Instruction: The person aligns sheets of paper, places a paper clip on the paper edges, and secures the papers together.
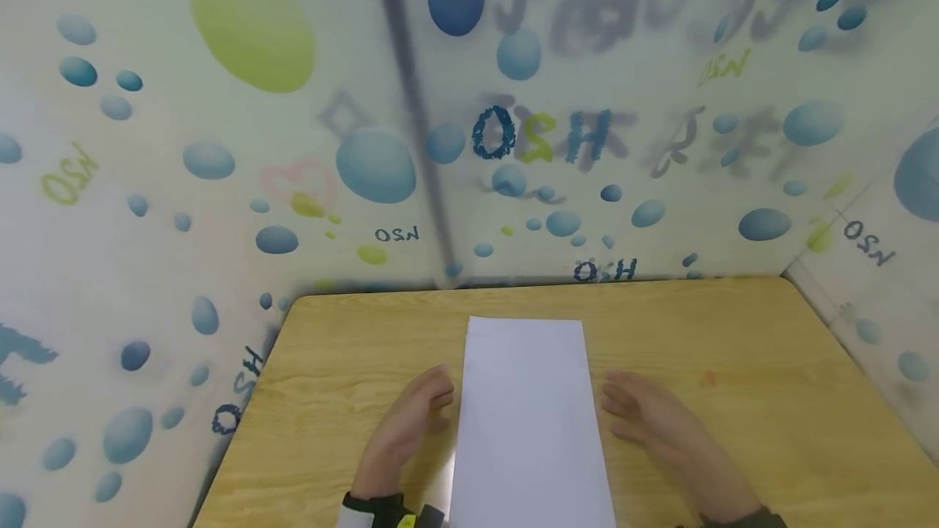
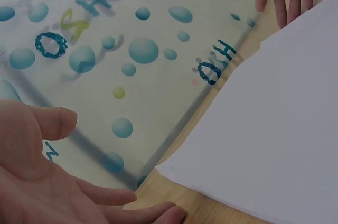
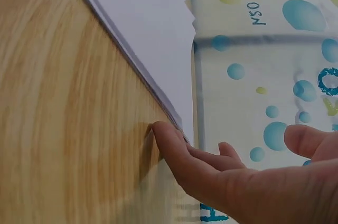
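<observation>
A long white sheet of paper [image 1: 530, 422], seemingly layered at its edge in the right wrist view, lies on the wooden table with its short side toward the wall. Left of it is my left hand [image 1: 412, 418], fingers loosely bent and holding nothing; in the left wrist view this hand [image 2: 58, 182] has its palm turned up beside a paper corner. On the other side my right hand [image 1: 656, 422] hovers a little off the paper's edge, also holding nothing. The right wrist view puts this hand's fingers [image 3: 179, 150] close to the paper's corner; whether they touch it I cannot tell.
The light wooden table [image 1: 352, 341] meets a wall [image 1: 308, 129] printed with blue and green bubbles and lettering along its far edge. More patterned wall stands at the left and right sides. A dark band with a pale patch circles the left wrist.
</observation>
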Tool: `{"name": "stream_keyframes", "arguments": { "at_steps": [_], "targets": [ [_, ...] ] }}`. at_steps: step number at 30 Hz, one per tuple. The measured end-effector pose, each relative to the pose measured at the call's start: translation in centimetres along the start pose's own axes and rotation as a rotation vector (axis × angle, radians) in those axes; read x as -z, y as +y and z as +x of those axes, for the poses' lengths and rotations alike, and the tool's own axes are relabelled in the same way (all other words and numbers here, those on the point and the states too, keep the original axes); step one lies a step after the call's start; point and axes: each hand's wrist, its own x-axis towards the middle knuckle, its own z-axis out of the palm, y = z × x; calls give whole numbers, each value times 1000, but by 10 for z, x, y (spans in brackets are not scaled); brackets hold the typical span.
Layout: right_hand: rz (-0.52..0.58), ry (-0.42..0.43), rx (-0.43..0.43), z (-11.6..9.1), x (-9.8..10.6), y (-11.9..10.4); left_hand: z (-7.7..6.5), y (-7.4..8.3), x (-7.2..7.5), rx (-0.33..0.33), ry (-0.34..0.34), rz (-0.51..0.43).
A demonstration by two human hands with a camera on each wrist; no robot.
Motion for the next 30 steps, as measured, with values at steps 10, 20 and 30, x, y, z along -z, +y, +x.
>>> {"name": "stream_keyframes", "arguments": {
  "at_steps": [10,20,30],
  "targets": [
    [-16,-15,-21,-2,-14,-3,2,0,-4,3,-19,23],
    [7,2,-16,0,-14,-4,4,-2,-6,-59,-23,-22],
    [45,-7,-23,1,-13,-5,6,-1,-7,-77,-5,5]
  ]
}}
